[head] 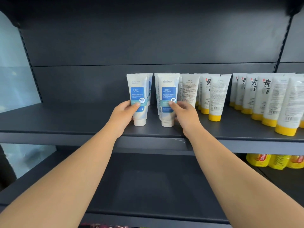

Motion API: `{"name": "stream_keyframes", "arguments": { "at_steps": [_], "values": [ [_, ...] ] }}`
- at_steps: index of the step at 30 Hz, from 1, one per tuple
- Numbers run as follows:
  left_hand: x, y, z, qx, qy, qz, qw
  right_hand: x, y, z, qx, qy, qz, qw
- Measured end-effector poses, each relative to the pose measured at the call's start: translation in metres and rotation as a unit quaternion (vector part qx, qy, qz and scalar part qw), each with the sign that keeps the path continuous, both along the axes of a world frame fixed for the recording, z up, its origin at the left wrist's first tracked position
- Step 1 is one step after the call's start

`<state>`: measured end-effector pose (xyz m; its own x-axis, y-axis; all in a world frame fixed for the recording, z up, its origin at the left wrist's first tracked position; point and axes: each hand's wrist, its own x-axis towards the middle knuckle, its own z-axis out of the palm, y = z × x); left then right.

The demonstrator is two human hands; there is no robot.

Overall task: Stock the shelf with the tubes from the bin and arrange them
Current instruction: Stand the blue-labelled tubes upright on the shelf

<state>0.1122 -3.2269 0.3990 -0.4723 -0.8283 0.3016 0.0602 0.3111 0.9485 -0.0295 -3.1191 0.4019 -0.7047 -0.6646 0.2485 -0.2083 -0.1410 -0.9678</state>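
Reaching onto the dark shelf (65,119), both hands were at the front of two rows of blue-label tubes. The left hand (122,112) gripped the left tube (137,96) about its lower half, thumb across the blue label and fingers curled round the far side. The right hand (184,112) held the right tube (168,96) the same way, thumb on the label near the round mark, fingers wrapped behind. Both tubes stood upright on their pale caps, close to the shelf's front edge and apart from one another, with a bare strip of shelf between them. More blue-label tubes (148,86) stood in file behind each front one.

Just right of the right tube stood white tubes (189,89) with fine print facing out. Beyond them ran rows of yellow-cap tubes (217,96), some showing large black characters, others showing their backs with barcodes. A second group of yellow-cap tubes (286,102) stood farther right, set off by a gap. On the lower shelf at the right lay yellow packets (276,162).
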Motion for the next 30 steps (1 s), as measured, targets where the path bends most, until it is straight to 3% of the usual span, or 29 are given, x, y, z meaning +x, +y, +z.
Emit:
{"name": "stream_keyframes", "arguments": {
  "at_steps": [2,6,12,16,20,30],
  "values": [
    [0.005,0.008,0.0,-0.039,-0.025,0.055,0.997,0.0,0.006,-0.001,0.022,0.003,-0.052,0.998],
    [0.03,0.036,-0.01,-0.118,-0.055,0.16,0.978,0.016,0.036,-0.01,0.031,0.109,-0.105,0.988],
    [0.09,0.084,-0.054,-0.275,-0.129,0.21,0.929,0.065,0.08,-0.051,0.008,0.244,-0.063,0.968],
    [0.122,0.104,-0.098,-0.324,-0.221,0.212,0.895,0.097,0.09,-0.093,0.058,0.293,-0.004,0.954],
    [0.152,0.116,-0.155,-0.301,-0.295,0.201,0.884,0.122,0.087,-0.151,0.129,0.315,0.057,0.939],
    [0.237,0.165,-0.32,-0.02,-0.423,0.257,0.869,0.181,0.093,-0.332,0.354,0.253,0.194,0.879]
  ]
}}
